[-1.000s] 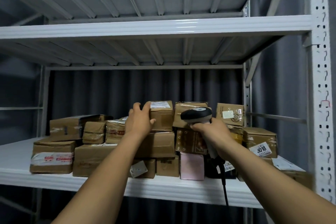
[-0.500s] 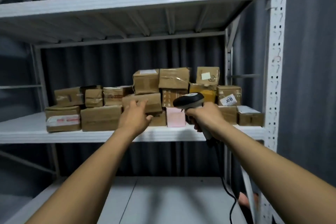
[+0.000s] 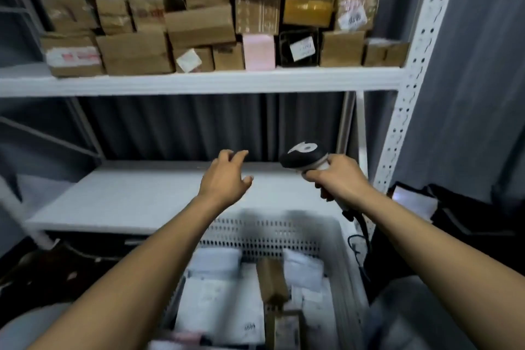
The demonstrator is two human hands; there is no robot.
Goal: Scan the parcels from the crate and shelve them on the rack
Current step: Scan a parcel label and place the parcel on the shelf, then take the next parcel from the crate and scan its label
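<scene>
Dark grey curtain is seen behind a white metal rack (image 3: 409,99). On its upper shelf (image 3: 199,83) a stack of shelved parcels (image 3: 199,25) is noted: mostly brown cartons, two to three layers high, with one pink box (image 3: 259,51) in the front row. That portion of the task is judged done.

At the foot of the rack, the white perforated crate (image 3: 339,239) is seen with parcels in it: white mailers (image 3: 210,301) and at least one brown carton (image 3: 271,281). These are blurred, so a count cannot be made. Remaining work is judged substantial, as each is yet to be scanned and shelved. The lower shelf (image 3: 127,199) lies between crate and stack.

Left hand (image 3: 227,176): held over the lower shelf, above the crate's far wall. Fingers are loosely spread and slightly curled; nothing is held or touched.

Right hand (image 3: 338,179): wrapped firmly round the handle of the scanner (image 3: 302,155), whose head is pointed up and away. Its cable (image 3: 360,236) hangs down beside the crate.

No parcel is in either hand. The next pick is judged to come from the crate.
</scene>
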